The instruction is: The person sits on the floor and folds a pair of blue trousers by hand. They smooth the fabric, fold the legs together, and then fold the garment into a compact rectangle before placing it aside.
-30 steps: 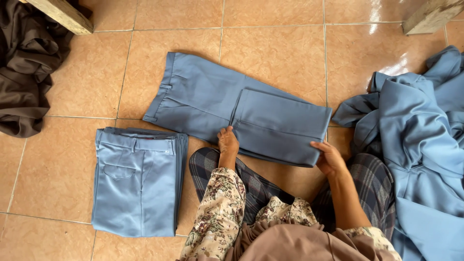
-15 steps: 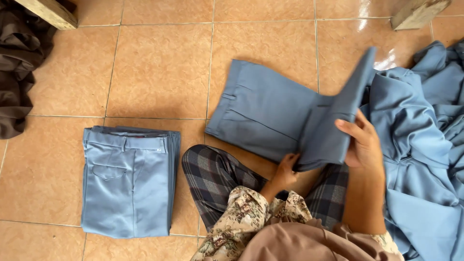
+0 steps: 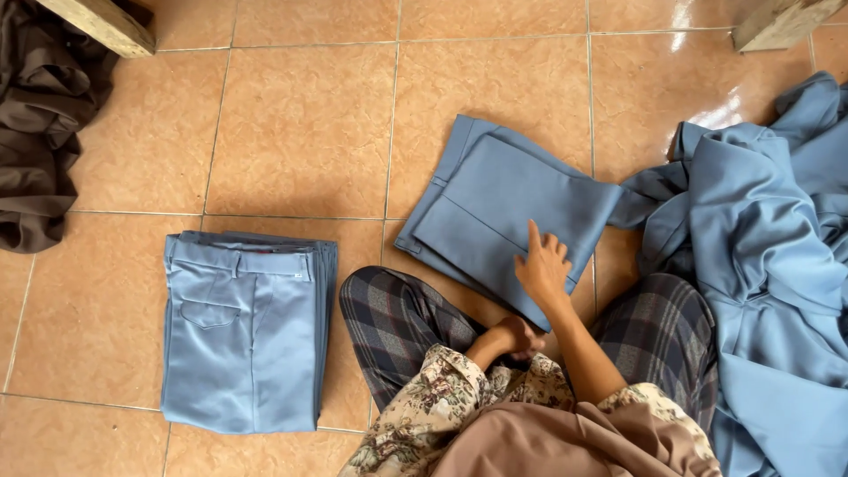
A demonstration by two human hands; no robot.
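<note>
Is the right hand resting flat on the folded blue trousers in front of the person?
Yes: the right hand lies open, fingers spread, on the folded blue trousers on the tiled floor.

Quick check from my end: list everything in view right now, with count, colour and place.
Folded trousers: one, light blue, floor centre, under the right hand.
Stack of folded trousers: one stack, light blue, floor left of the knees.
Loose garment pile: one, light blue, right edge.
Dark cloth heap: one, brown, top left.
Wooden pieces: two, top corners.
Tiled floor: tan.
Right hand: flat on the folded trousers.
Left hand: closed, by the lap.
</note>
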